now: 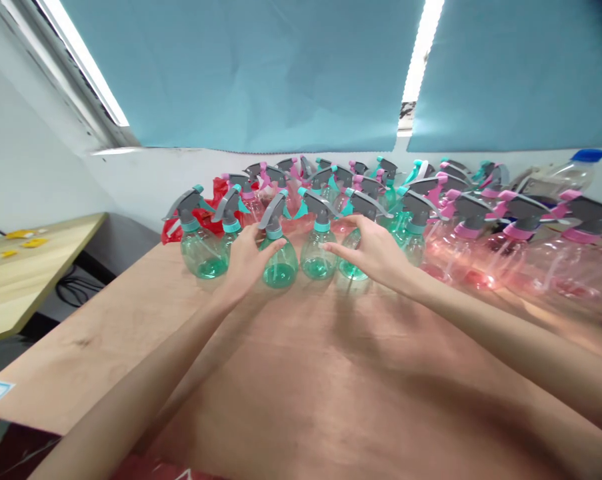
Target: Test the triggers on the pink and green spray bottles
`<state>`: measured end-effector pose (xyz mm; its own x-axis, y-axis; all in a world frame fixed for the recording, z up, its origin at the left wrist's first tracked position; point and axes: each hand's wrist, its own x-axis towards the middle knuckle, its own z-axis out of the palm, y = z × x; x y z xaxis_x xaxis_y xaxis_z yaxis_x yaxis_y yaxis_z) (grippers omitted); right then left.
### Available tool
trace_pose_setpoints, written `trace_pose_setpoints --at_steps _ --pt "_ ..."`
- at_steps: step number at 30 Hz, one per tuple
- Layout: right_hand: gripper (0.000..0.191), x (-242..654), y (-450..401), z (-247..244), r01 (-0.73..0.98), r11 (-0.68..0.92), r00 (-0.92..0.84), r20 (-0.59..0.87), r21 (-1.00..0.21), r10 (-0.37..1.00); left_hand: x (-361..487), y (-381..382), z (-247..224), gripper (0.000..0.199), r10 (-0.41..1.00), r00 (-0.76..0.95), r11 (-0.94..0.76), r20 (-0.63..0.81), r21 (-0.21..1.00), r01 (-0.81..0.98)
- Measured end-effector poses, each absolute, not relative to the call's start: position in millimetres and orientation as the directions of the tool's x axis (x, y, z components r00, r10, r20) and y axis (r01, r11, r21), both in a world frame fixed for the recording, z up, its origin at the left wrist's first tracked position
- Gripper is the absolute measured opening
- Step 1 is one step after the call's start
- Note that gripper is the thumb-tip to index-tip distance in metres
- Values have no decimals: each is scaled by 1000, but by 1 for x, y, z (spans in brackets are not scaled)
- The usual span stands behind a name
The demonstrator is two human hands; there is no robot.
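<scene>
My left hand [251, 259] is closed round the left side of a clear green spray bottle [281, 270], its thumb lying across the front below the collar. Just to the right, my right hand [373, 248] curves round the right side of a second green spray bottle [319, 260], thumb on its front. Both bottles stand upright on the wooden table and have grey heads with turquoise triggers. Behind my right hand, another green spray bottle [351, 267] is partly covered. The fingertips behind the bottles are mostly hidden.
More green bottles [203, 257] stand at the left, pink spray bottles [481, 267] at the right, several more behind. Red plastic [173, 229] lies at the back left. A blue-capped bottle [573, 175] leans at the far right. A second table [35, 273] stands left.
</scene>
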<state>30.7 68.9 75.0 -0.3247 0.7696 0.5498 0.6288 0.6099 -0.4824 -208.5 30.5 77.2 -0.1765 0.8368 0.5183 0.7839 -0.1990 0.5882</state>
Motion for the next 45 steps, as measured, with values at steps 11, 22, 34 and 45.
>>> trace_pose_setpoints --at_steps 11,22,34,45 --pt "87 7 80 70 661 523 -404 332 -538 852 -212 51 70 36 825 -202 -210 528 617 758" --pt "70 2 82 57 700 538 -378 396 -469 837 -208 30 75 60 805 -203 -215 558 593 776" --pt "67 13 47 58 588 535 -412 345 -607 843 -179 -36 79 51 868 -171 -223 465 676 703" --pt "40 79 -15 52 622 626 -467 419 -470 779 -89 -31 82 73 915 103 -370 390 712 597"
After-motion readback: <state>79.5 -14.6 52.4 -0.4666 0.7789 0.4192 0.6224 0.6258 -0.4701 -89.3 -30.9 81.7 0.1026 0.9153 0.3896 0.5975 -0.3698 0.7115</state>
